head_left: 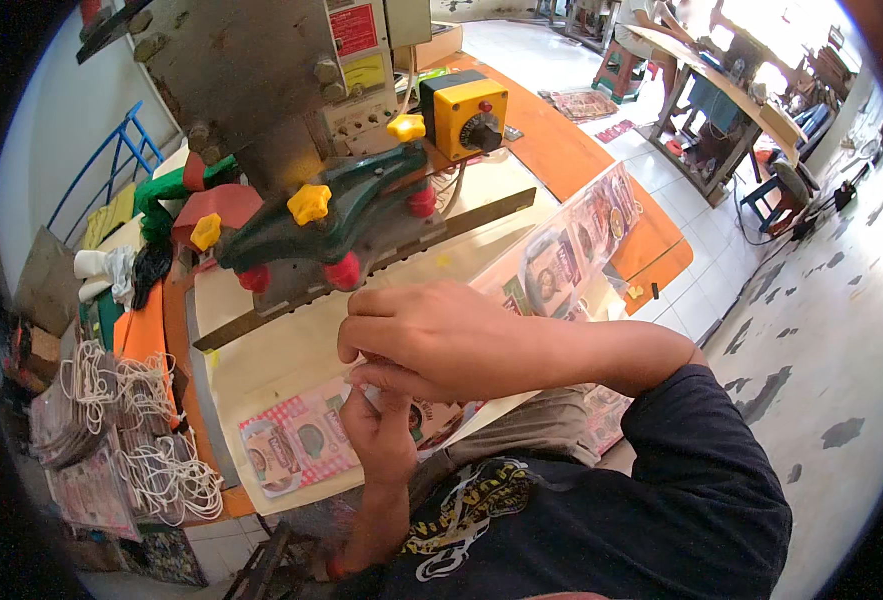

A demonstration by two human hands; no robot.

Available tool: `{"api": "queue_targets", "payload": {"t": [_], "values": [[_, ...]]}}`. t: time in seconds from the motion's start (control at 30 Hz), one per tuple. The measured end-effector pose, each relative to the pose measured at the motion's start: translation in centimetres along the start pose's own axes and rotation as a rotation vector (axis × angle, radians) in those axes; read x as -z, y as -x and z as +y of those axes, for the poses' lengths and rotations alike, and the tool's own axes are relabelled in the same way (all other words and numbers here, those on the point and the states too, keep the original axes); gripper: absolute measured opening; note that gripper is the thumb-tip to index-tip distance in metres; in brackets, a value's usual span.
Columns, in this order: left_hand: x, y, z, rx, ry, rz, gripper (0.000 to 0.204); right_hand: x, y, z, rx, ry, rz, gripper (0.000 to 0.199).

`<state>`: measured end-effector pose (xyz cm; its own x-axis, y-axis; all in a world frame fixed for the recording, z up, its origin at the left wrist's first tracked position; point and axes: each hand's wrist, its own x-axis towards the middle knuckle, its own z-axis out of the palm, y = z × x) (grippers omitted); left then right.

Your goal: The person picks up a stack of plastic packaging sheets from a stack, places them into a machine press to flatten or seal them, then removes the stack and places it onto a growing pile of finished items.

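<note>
My hands meet in front of a press-like machine [336, 215] with a dark green bracket, yellow star knobs and a long metal bar. My right hand [416, 335] reaches across from the right, its fingers bent and closed. Just below it is my left hand [379, 435], thumb up and fingers curled in. Something small and whitish shows where the fingertips meet; its kind is hidden. Beneath the hands lies a printed plastic sheet [301, 440] with red checks and food pictures, on the cream work surface [261, 390]. Another printed plastic strip [561, 260] lies behind my right forearm.
A yellow control box [471, 115] with a black dial stands on the orange table [546, 105]. At the left are stacks of printed bags [81, 420] with white cords [166, 480]. A red-and-green stool [619, 68] and a workbench [721, 85] stand farther back, with a person there.
</note>
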<state>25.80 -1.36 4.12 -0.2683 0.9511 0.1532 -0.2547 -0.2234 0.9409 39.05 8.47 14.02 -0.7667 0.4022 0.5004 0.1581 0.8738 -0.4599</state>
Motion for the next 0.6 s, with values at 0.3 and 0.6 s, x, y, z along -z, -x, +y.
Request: {"api": "queue_targets", "payload": {"t": [0.3,0.6], "values": [[-0.2,-0.2,0.1,-0.084,-0.020,-0.022,0.026,-0.9,0.0,-0.2,0.042,0.245,0.153,0.018],[-0.8,0.0,1.1,-0.118,-0.141,-0.050,0.021,-0.3,1.5,-0.2,-0.008,0.532,0.417,0.017]]}}
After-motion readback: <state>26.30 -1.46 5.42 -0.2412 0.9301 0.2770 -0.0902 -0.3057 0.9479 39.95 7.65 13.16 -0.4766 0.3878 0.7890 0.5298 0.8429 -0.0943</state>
